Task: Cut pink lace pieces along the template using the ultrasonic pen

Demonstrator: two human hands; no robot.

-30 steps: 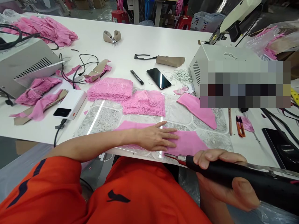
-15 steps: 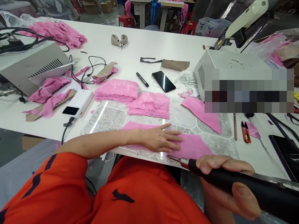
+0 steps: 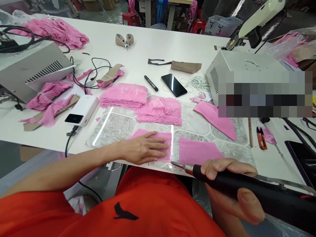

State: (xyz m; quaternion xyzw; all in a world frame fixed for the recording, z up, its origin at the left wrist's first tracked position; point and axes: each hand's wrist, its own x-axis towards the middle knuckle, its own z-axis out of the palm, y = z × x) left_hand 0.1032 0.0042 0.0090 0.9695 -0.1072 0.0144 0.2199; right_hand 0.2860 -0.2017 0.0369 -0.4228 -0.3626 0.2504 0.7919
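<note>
Wrapped around a black-handled tool, the right hand has one pink piece just beyond its fingers and a second piece farther left, under the flattened left hand.

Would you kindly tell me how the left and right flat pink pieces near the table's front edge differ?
The left hand lies flat on the left piece, while no palm presses the right piece. The left piece is largely covered, whereas most of the right piece shows. The left piece's right edge looks nearly straight; the right piece's slants. Both lie on the patterned mat.
</note>
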